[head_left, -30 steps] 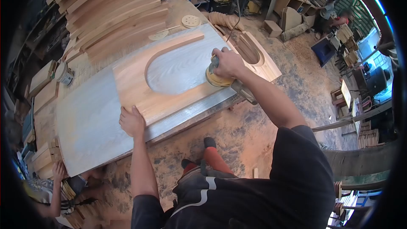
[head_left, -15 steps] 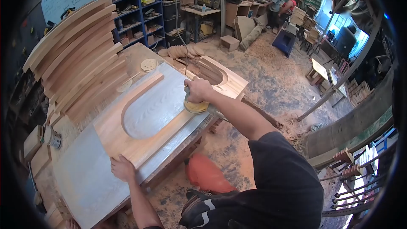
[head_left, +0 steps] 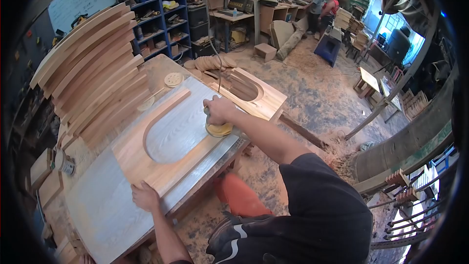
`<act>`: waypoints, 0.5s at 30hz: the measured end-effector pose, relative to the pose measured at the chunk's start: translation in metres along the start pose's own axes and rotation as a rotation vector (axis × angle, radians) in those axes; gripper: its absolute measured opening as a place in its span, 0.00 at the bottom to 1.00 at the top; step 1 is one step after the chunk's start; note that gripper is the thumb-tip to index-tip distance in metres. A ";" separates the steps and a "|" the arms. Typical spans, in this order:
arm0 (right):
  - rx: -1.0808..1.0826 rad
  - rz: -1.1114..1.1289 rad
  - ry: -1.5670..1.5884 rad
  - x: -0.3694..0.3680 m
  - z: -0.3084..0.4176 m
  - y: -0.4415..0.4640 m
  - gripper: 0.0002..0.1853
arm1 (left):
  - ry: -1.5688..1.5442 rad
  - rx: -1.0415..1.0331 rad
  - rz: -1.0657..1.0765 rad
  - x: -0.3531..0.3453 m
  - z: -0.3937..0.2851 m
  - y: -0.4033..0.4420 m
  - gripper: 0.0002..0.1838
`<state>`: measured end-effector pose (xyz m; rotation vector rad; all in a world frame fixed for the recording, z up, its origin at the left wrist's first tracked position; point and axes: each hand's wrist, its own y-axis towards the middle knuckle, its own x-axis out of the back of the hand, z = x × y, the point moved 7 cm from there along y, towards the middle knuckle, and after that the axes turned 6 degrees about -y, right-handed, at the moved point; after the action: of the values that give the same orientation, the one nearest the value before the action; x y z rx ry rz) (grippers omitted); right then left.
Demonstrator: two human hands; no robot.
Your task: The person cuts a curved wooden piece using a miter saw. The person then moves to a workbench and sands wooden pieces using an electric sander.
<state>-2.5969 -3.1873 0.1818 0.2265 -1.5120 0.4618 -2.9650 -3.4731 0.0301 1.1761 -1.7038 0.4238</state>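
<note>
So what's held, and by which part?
The right hand holds the sander by its top; the left hand touches the wooden board at its near corner, grip unclear.

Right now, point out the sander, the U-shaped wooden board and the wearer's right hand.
Sander [head_left: 218, 130]: head view, its yellow lower body.
U-shaped wooden board [head_left: 146, 169]: head view, its closed end.
Right hand [head_left: 221, 110]: head view, its back.

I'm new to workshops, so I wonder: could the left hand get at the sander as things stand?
Probably not right away: the left hand is at a corner of the board, and the sander is toward the other end with the right hand over its top. Nothing seems to block the stretch between.
</note>
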 end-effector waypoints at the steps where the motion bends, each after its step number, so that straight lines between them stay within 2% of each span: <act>1: 0.002 0.010 0.008 0.000 -0.003 0.000 0.36 | 0.003 0.002 0.000 0.000 -0.001 0.000 0.33; 15: -0.032 -0.024 -0.002 -0.001 -0.025 -0.003 0.34 | -0.017 -0.042 -0.059 -0.005 0.003 0.000 0.32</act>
<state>-2.5727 -3.1799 0.1798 0.2200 -1.5162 0.4175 -2.9665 -3.4726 0.0244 1.1989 -1.6801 0.3414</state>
